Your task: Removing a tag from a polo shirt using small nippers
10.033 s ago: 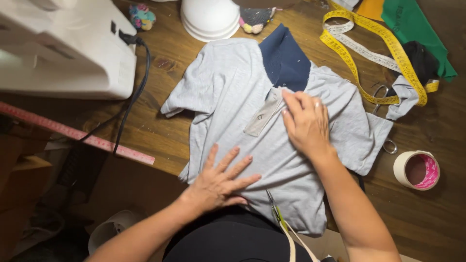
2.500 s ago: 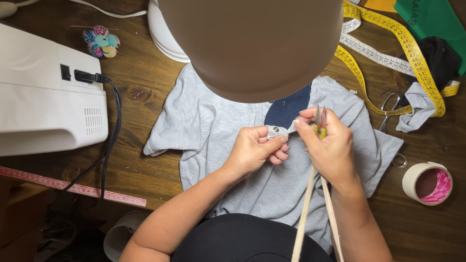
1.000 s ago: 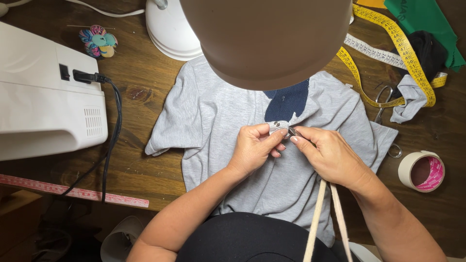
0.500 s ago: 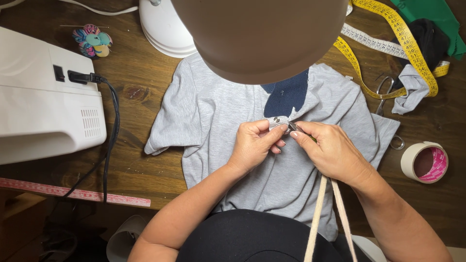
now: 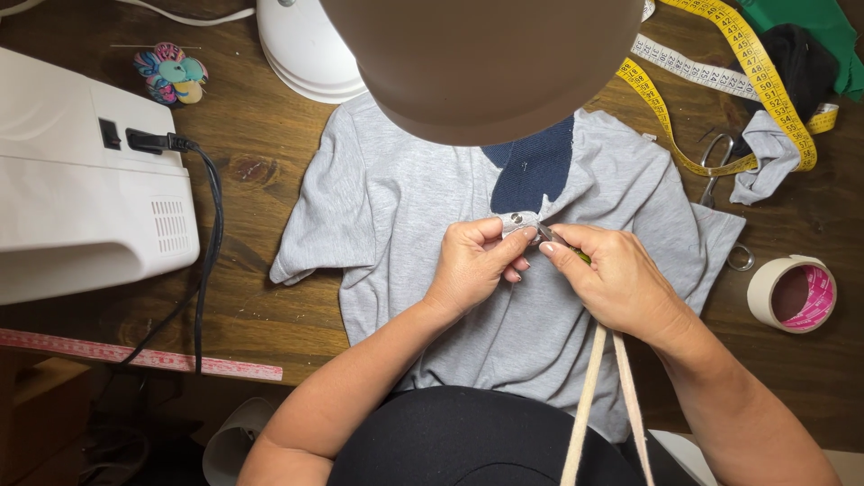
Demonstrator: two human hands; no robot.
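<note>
The grey polo shirt [image 5: 414, 225] lies flat on the wooden worktop [image 5: 261, 153], its navy collar under the lamp shade [image 5: 486, 63]. The left hand [image 5: 472, 265] pinches the button placket [image 5: 520, 221] as it did a moment ago. The right hand [image 5: 616, 279], raised beside the collar seconds earlier, has dropped to the placket, fingers clenched on a small green-handled tool [image 5: 562, 245], so work at the button is under way.

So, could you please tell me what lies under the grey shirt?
The grey shirt lies on the wooden table. Scissors poke out beside its sleeve. Anything else beneath is covered by fabric.
</note>
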